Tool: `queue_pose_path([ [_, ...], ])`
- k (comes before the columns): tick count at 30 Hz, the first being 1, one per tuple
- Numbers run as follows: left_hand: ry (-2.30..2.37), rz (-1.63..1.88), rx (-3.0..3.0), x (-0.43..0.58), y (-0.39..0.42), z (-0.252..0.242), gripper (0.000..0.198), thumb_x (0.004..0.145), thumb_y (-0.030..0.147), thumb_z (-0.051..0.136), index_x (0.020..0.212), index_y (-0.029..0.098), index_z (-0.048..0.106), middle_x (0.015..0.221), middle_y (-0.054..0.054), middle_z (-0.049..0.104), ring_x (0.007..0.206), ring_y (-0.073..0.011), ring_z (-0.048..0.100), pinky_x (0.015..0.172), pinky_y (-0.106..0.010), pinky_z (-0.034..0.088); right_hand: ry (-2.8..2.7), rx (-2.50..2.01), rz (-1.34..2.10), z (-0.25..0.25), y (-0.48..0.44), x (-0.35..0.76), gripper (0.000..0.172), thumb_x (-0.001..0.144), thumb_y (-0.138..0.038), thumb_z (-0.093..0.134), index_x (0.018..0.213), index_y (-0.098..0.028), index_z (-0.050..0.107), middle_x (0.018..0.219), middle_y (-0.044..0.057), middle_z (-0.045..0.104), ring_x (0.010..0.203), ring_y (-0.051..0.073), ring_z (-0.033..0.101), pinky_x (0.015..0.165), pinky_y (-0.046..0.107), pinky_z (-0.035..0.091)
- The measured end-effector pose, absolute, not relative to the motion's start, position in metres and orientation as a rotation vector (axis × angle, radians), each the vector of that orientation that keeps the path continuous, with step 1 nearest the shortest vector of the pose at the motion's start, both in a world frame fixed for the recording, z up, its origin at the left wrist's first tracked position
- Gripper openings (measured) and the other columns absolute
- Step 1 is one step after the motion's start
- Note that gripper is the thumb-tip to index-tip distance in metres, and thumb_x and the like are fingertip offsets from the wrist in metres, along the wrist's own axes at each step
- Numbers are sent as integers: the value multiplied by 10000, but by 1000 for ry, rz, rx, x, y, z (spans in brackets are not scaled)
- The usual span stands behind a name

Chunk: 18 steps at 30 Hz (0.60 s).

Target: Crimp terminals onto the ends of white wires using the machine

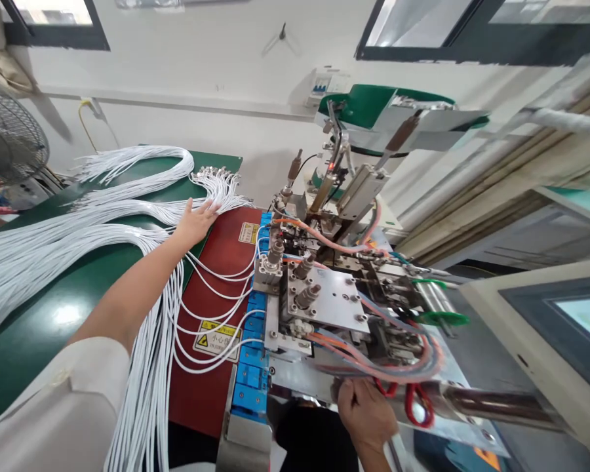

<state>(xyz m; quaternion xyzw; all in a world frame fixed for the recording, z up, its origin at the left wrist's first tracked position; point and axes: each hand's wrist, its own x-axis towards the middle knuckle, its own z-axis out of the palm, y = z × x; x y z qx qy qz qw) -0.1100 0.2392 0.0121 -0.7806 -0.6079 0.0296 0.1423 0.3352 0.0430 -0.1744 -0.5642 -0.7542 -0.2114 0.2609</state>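
My left hand (196,221) reaches out flat, thumb apart, its fingertips at a bundle of white cables (222,190) with metal ends at the far side. More long white cables (150,328) pass under my left forearm and hang toward me. Several single cables run from them into a row of blue clamps (254,354) along the machine (332,295). At the machine's near edge, below the orange and clear air hoses, my right hand (366,410) is closed with curled fingers. Whatever it grips, if anything, is hidden.
Looped cable bundles lie across the green table (69,314). A red plate (196,393) with warning labels borders the clamps. A green bowl feeder (368,108) stands behind the machine, a screen (585,328) at right, a fan (10,134) at far left.
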Motion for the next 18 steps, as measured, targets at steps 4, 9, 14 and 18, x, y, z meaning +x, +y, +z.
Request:
queue_pose_path([
  [4,-1800,110,-2228,-102,244,15,493,851,74,266,1310,225,366,1448,-40,218,1331,-240,121,1007,-590,18,-2037,-1546,-541,-170,42,332,276,781,-210,411,551,-168,555,528,61,580,517,169,505,533,276,357],
  [9,-1716,97,-2321,-79,187,34,420,888,279,336,1285,160,404,1429,-100,261,1319,-275,154,1022,-528,135,-1998,-1622,-484,-167,40,329,274,748,-219,444,483,-180,500,487,44,524,492,157,461,510,270,317],
  [14,-1209,-407,-2762,-37,27,47,271,881,227,411,1069,116,570,1062,-83,631,1053,-158,513,957,-295,344,-1864,-1777,-145,-164,38,324,289,724,-273,450,459,-173,511,487,55,516,517,163,446,532,282,302],
  [18,-1022,-128,-3118,-25,-85,22,149,854,228,469,895,213,612,869,-21,662,833,-147,560,826,-271,410,-1759,-1838,3,-156,35,320,311,754,-333,440,543,-149,576,557,69,551,571,166,465,562,282,310],
])
